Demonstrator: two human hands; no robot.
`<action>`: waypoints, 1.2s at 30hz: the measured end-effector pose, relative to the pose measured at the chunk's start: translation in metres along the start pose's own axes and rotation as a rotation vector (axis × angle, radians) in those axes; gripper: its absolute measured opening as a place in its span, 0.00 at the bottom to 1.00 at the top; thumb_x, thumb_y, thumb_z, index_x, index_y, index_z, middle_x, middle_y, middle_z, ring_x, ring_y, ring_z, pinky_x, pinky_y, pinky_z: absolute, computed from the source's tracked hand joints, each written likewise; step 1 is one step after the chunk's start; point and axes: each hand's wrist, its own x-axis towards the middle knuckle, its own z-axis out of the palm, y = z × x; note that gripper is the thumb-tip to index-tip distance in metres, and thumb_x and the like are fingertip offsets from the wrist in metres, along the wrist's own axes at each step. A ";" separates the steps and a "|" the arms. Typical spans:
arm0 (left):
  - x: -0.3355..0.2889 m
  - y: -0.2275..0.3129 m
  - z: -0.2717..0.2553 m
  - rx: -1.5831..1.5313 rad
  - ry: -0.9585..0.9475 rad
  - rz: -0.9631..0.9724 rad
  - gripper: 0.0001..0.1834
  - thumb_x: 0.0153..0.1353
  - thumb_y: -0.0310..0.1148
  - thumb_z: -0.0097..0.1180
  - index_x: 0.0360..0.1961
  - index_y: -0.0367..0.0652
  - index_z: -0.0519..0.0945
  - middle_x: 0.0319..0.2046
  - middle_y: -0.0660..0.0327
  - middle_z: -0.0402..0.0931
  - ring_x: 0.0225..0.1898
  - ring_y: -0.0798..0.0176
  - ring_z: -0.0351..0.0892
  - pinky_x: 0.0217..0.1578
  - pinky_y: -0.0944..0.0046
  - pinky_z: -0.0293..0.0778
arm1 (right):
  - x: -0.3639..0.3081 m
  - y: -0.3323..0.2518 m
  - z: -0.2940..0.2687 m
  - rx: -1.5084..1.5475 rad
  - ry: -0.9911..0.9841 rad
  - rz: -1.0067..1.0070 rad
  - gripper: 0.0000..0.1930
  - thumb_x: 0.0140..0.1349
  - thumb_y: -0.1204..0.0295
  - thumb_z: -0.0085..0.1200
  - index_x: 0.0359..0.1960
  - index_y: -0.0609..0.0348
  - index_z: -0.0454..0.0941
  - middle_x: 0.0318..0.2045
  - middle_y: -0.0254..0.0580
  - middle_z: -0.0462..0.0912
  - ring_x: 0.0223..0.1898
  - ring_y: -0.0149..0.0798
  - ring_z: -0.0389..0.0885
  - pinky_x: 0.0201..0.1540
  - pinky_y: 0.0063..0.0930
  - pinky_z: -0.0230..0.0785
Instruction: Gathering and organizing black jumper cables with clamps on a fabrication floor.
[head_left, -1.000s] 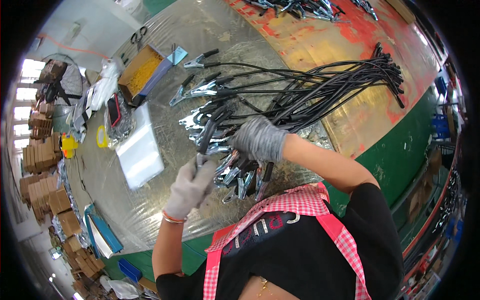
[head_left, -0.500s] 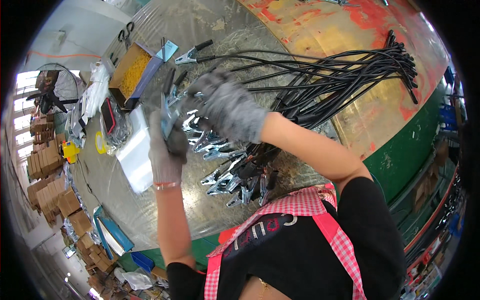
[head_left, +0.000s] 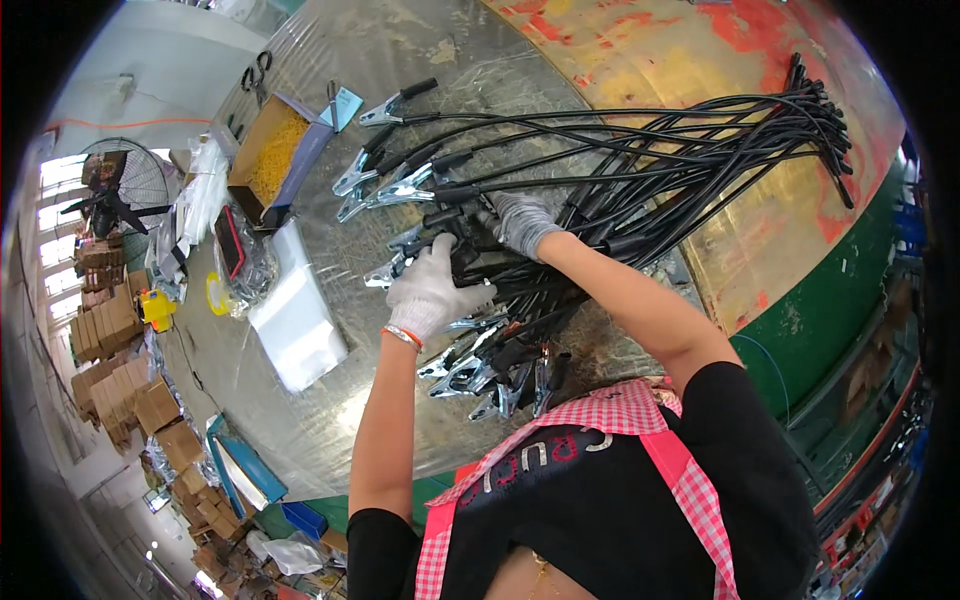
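Observation:
Both my hands wear grey work gloves and are down among spring clamps with black handles and black cables. My left hand (head_left: 432,292) bends its fingers and thumb around the black handle of a silver clamp (head_left: 383,274). My right hand (head_left: 524,226) closes on a black cable (head_left: 488,222) close by; its fingertips are partly hidden. Beyond my hands, several silver clamps (head_left: 405,187) lie spread on the table with their cables running right. Nearer my body is a heap of more clamps (head_left: 468,372), partly overlapping one another.
The cables end in a black bundle (head_left: 800,120) on the paint-stained board (head_left: 740,235) at right. To the left are clear plastic bags (head_left: 297,315), a box of small yellow pieces (head_left: 275,155), a yellow tape roll (head_left: 216,293) and scissors (head_left: 257,72). A fan (head_left: 120,185) stands beyond the table.
Both hands were farther left and away from me, with a blurred clamp at the left hand. They have come down toward the heap, moving right. The far clamps now lie uncovered.

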 end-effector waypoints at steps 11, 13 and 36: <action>-0.106 0.009 0.046 -0.197 0.149 0.134 0.47 0.42 0.53 0.67 0.61 0.42 0.61 0.49 0.44 0.74 0.45 0.42 0.78 0.44 0.48 0.74 | -0.035 0.023 0.039 0.651 -0.868 0.202 0.20 0.67 0.57 0.46 0.52 0.55 0.76 0.32 0.40 0.83 0.35 0.36 0.82 0.35 0.37 0.73; -0.126 0.019 0.049 -0.246 0.201 0.249 0.46 0.44 0.52 0.66 0.61 0.43 0.61 0.51 0.44 0.72 0.45 0.41 0.78 0.44 0.48 0.75 | -0.038 0.034 0.070 0.337 -0.872 -0.317 0.19 0.66 0.58 0.47 0.50 0.57 0.78 0.34 0.43 0.83 0.40 0.39 0.81 0.41 0.37 0.72; -0.167 0.006 0.077 -0.363 0.158 0.341 0.26 0.54 0.49 0.61 0.47 0.41 0.76 0.36 0.52 0.77 0.39 0.47 0.78 0.36 0.53 0.74 | -0.096 0.086 -0.105 -0.648 -0.218 -0.229 0.20 0.56 0.68 0.54 0.52 0.42 0.78 0.45 0.52 0.76 0.46 0.53 0.77 0.47 0.45 0.70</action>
